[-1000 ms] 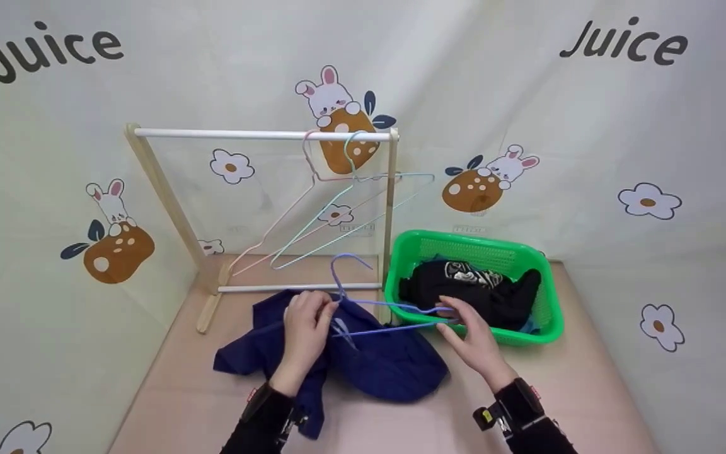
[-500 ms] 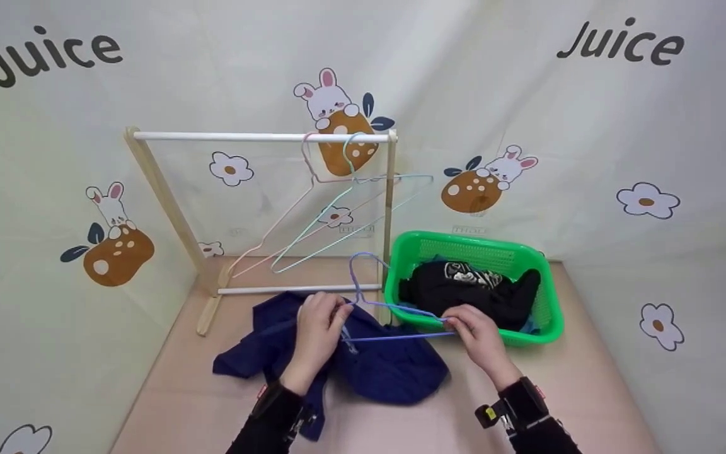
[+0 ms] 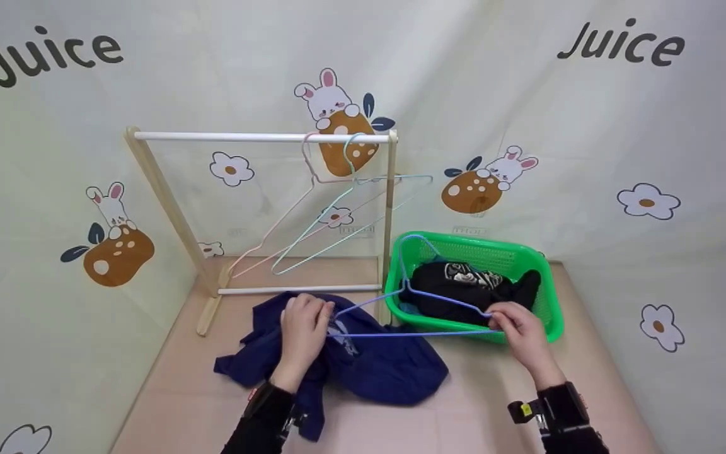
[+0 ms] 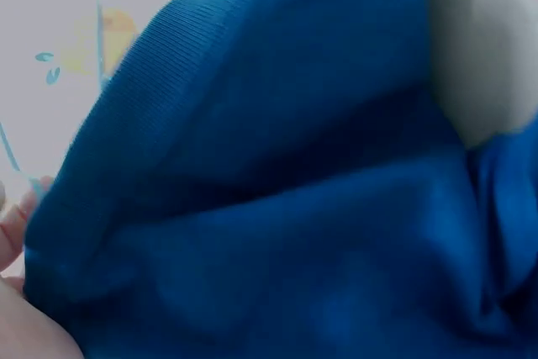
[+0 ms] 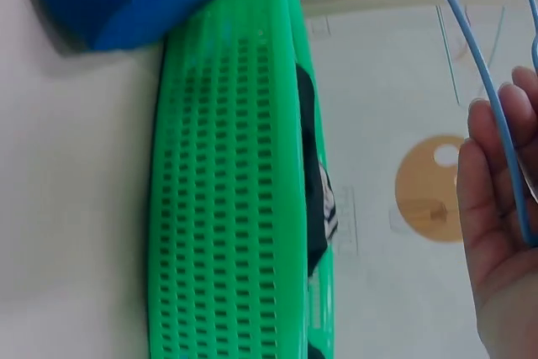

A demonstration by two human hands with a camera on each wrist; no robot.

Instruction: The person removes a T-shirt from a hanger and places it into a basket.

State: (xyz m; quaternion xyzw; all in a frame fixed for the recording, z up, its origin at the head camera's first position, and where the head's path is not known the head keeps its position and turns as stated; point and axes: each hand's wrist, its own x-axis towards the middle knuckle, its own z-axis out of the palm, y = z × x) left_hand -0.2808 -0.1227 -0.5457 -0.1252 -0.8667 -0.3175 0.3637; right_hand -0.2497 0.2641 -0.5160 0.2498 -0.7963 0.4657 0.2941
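A purple-blue wire clothes hanger [image 3: 413,296] is held up level, its hook pointing up and overlapping the green basket in the head view. My right hand [image 3: 517,328] pinches its right end; the right wrist view shows the hanger wire [image 5: 496,98] crossing the fingers. Under its left end lies a crumpled navy shirt [image 3: 394,372] with a pale print. My left hand [image 3: 303,337] grips the shirt near that end of the hanger. In the left wrist view the shirt's ribbed edge [image 4: 168,65] rises beside the fingers [image 4: 10,237], and cloth fills most of the picture.
A wooden rack with a white top bar [image 3: 224,136] stands behind. A pink hanger [image 3: 287,214] and a mint-green hanger [image 3: 312,230] hang from its right half. The green basket [image 3: 549,309] at right holds a black garment [image 3: 445,290] and some blue cloth.
The right hand, loose around the hanger's end at first, has closed on it and moved right. The hanger has shifted right and its left arm now shows. The left hand went right, then back left.
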